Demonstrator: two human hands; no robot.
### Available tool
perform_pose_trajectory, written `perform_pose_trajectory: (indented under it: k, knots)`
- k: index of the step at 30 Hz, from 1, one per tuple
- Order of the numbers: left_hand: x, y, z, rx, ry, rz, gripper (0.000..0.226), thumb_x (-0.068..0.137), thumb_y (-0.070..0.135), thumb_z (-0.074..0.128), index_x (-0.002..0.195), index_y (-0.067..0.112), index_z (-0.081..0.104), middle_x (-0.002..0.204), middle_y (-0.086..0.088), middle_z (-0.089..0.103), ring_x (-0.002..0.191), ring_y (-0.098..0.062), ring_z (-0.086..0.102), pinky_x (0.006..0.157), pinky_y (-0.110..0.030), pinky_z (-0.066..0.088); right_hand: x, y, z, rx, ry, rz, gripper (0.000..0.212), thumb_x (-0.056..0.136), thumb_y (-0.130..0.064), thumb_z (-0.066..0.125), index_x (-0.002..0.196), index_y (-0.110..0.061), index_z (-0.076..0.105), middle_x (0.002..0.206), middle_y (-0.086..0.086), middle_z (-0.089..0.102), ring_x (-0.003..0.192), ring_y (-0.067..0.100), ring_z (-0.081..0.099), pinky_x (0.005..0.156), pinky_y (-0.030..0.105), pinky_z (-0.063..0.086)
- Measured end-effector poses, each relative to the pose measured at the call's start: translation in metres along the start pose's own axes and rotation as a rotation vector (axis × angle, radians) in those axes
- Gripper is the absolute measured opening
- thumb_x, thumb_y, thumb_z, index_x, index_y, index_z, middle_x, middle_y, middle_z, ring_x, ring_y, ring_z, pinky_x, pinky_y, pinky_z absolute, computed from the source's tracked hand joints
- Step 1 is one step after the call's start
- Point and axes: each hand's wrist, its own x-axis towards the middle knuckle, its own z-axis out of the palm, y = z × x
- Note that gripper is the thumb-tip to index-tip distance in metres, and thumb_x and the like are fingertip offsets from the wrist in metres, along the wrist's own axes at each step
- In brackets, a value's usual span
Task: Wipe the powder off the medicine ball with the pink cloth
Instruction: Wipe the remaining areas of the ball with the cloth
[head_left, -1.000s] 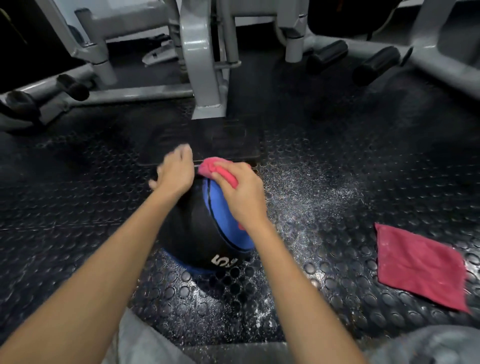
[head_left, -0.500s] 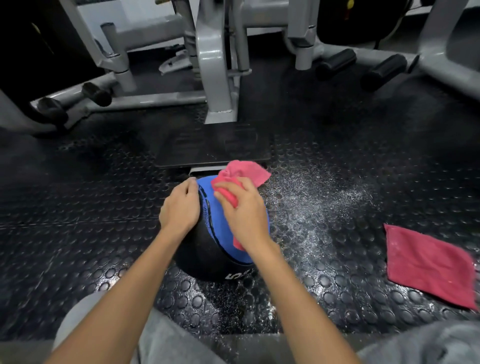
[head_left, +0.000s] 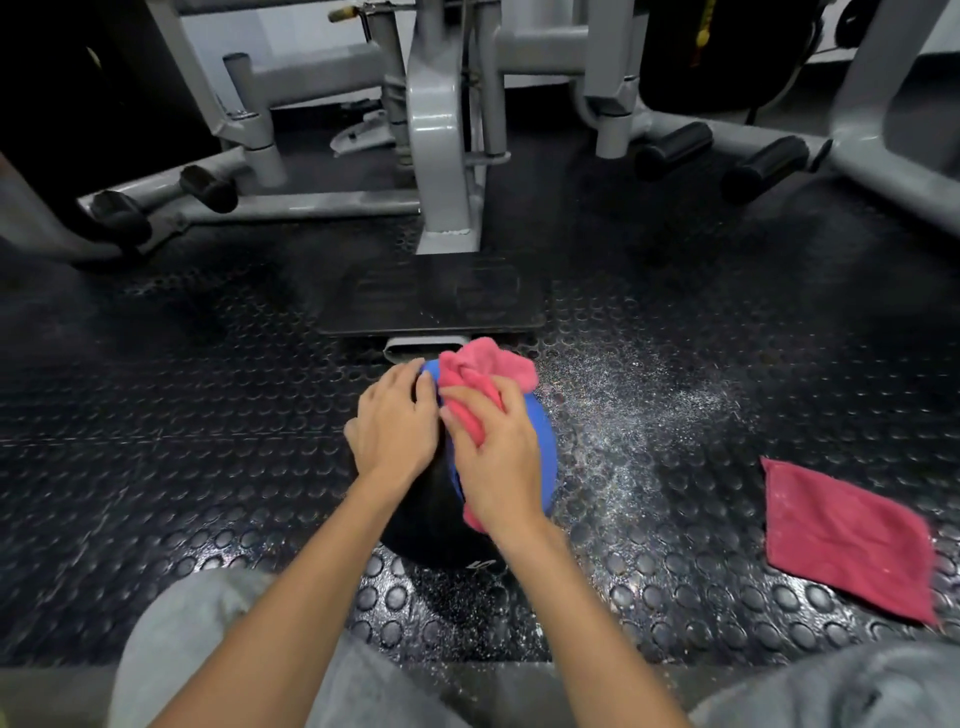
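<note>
Black studded rubber floor (head_left: 208, 415) across the whole view, far to near. At the far side, grey steel gym machine frame (head_left: 441, 156): upright post at centre, tubes running left and right, black foam rollers (head_left: 672, 143) on the right tubes and more on the left. Just near of the post, flat black footplate (head_left: 431, 296) lying on the floor. In the near corners, knees in grey trousers (head_left: 171, 649), left and right.

On the right, well apart from the ball, a second red-pink cloth (head_left: 847, 535) spread flat on the floor, dusted white along its far edge. Between it and the ball, white powder (head_left: 649, 410) scattered over the studs, thickest just right of the ball, with thinner specks on the near side.

At centre, just near of the footplate, medicine ball (head_left: 543, 441) resting on the floor: black on the left, blue panel on the right, a white marking at its near edge mostly hidden. No telling from here whether powder lies on the ball itself.

Left hand (head_left: 395, 426) laid over the upper left of the ball, fingers relaxed and spread along the curve, pressing, grasping nothing. Right hand (head_left: 501, 457) just beside it, clenched round the pink cloth (head_left: 483, 369) and holding it down against the blue panel. Cloth bunched: a crumpled fold sticking out past the fingertips on the far side of the ball, a small corner showing under the heel of the hand on the near side.
</note>
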Motion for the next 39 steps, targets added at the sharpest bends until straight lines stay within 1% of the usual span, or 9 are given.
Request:
perform_pose_trajectory:
  k: [3,7,13,19,22,27,31,34,39]
  knots:
    - [-0.011,-0.003,0.004,0.021,0.018,0.019,0.042,0.099,0.038,0.028,0.138,0.031,0.042,0.147,0.010,0.037,0.135,-0.018,0.031,0.108,-0.046,0.026,0.010,0.015,-0.009,0.022,0.014,0.006,0.018,0.086,-0.012,0.061,0.100,-0.020,0.070,0.114,-0.002,0.054,0.108,0.003,0.049,0.089,0.000,0.029]
    - [-0.031,0.006,0.011,0.094,0.048,0.050,0.043,0.099,0.040,0.029,0.140,0.032,0.039,0.150,0.011,0.033,0.137,-0.017,0.025,0.108,-0.047,0.019,0.040,0.043,-0.038,0.126,0.029,0.399,0.020,0.091,-0.018,0.055,0.106,-0.022,0.066,0.105,0.003,0.064,0.077,0.011,0.060,0.065,0.009,0.044]
    - [-0.069,0.009,0.024,0.121,0.102,0.269,0.062,0.087,0.048,0.011,0.133,0.030,0.050,0.144,0.007,0.043,0.136,-0.019,0.032,0.109,-0.049,0.020,0.028,0.106,-0.087,-0.120,-0.020,0.647,0.019,0.089,-0.026,0.057,0.106,-0.024,0.067,0.109,0.008,0.068,0.096,0.026,0.061,0.088,0.031,0.046]
    - [-0.050,-0.029,0.001,-0.157,-0.069,0.488,0.041,0.093,0.046,0.022,0.124,0.042,0.048,0.139,0.017,0.041,0.137,-0.010,0.031,0.114,-0.039,0.020,0.017,0.090,-0.115,0.192,0.111,0.584,0.017,0.090,-0.027,0.056,0.102,-0.031,0.067,0.098,-0.006,0.068,0.089,0.020,0.065,0.081,0.044,0.054]
    - [-0.032,-0.035,-0.017,-0.250,-0.199,0.350,0.036,0.096,0.041,0.030,0.127,0.037,0.049,0.139,0.018,0.037,0.138,-0.007,0.027,0.114,-0.023,0.013,0.018,0.073,-0.128,0.301,0.164,0.520,0.018,0.092,-0.026,0.054,0.106,-0.027,0.064,0.104,0.000,0.067,0.093,0.022,0.065,0.077,0.038,0.056]
    - [-0.031,-0.028,-0.014,-0.137,-0.088,0.130,0.041,0.100,0.037,0.034,0.140,0.027,0.041,0.151,0.008,0.032,0.140,-0.012,0.024,0.115,-0.033,0.015,0.024,0.042,-0.121,0.391,0.205,0.428,0.026,0.090,-0.035,0.054,0.115,-0.028,0.058,0.108,-0.005,0.064,0.092,0.011,0.065,0.082,0.033,0.054]
    - [-0.027,-0.025,-0.012,-0.154,-0.032,0.114,0.038,0.101,0.027,0.034,0.136,0.027,0.046,0.147,0.008,0.039,0.137,-0.012,0.030,0.112,-0.028,0.018,0.033,0.007,-0.064,0.230,-0.095,0.142,0.032,0.089,-0.027,0.059,0.121,-0.025,0.058,0.120,-0.006,0.057,0.109,0.003,0.052,0.098,0.020,0.039]
    - [-0.025,-0.023,-0.007,-0.181,0.000,0.124,0.039,0.099,0.028,0.034,0.135,0.025,0.049,0.144,0.006,0.044,0.136,-0.013,0.034,0.114,-0.031,0.021,0.044,0.010,-0.017,-0.146,-0.336,0.042,0.037,0.086,-0.038,0.059,0.123,-0.033,0.057,0.132,-0.002,0.049,0.124,0.013,0.044,0.106,0.033,0.032]
    - [-0.016,-0.021,-0.005,-0.221,0.030,-0.154,0.037,0.098,0.036,0.036,0.132,0.036,0.049,0.146,0.011,0.040,0.135,-0.015,0.034,0.108,-0.035,0.024,-0.007,0.017,-0.018,-0.091,-0.133,-0.129,0.027,0.086,-0.031,0.056,0.111,-0.028,0.066,0.118,-0.003,0.056,0.114,0.022,0.053,0.097,0.031,0.041]
